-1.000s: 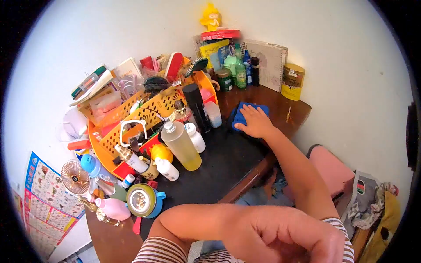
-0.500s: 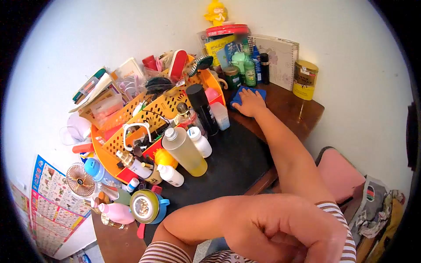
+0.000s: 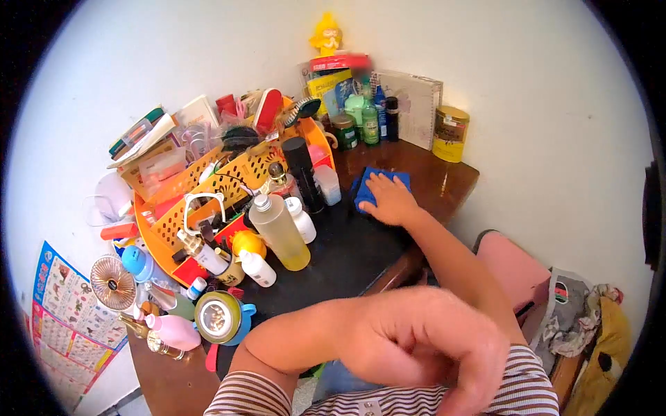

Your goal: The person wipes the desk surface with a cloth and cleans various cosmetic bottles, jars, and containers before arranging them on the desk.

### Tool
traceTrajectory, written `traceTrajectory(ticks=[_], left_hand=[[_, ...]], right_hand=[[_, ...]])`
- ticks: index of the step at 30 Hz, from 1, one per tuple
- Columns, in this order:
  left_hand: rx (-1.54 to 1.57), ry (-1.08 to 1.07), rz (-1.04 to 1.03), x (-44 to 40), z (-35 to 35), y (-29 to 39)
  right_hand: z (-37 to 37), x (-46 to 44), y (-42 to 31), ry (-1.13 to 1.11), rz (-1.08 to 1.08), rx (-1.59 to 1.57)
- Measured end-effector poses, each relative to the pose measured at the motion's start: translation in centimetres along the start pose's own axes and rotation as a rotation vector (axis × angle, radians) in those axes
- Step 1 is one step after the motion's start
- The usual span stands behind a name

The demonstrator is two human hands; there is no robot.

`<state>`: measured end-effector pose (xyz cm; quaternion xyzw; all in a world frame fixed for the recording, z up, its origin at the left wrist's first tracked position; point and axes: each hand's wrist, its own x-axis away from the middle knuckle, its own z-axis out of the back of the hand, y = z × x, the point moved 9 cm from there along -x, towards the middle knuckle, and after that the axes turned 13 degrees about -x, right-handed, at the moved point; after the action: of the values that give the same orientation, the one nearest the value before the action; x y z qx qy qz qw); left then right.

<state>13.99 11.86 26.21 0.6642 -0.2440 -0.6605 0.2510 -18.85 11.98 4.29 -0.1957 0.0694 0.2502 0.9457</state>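
The right hand (image 3: 394, 200) hides part of the blue cloth (image 3: 363, 195).

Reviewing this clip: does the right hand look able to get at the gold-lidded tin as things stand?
Probably yes. The right hand lies on the blue cloth, with only bare tabletop between it and the gold-lidded tin.

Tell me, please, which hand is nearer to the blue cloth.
Right hand: it rests on the blue cloth. The left hand is curled in the foreground, apart from it.
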Motion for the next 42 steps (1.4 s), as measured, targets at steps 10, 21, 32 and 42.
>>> traceTrajectory(ticks=[10, 21, 32, 42], left_hand=[[-1.811, 0.658, 0.713, 13.2, 20.5, -6.2], [-1.988, 0.648, 0.993, 20.2, 23.1, -6.5], [-1.825, 0.704, 1.081, 21.0, 24.6, -6.7], [-1.748, 0.769, 1.1, 21.5, 25.1, -6.4]], right_hand=[[1.5, 8.1, -1.2, 0.038, 0.143, -0.317], [2.5, -1.1, 4.5, 0.092, -0.198, 0.049], [3.0, -7.9, 11.4, 0.109, -0.347, 0.053], [2.7, -6.0, 10.8, 0.144, -0.319, 0.082]])
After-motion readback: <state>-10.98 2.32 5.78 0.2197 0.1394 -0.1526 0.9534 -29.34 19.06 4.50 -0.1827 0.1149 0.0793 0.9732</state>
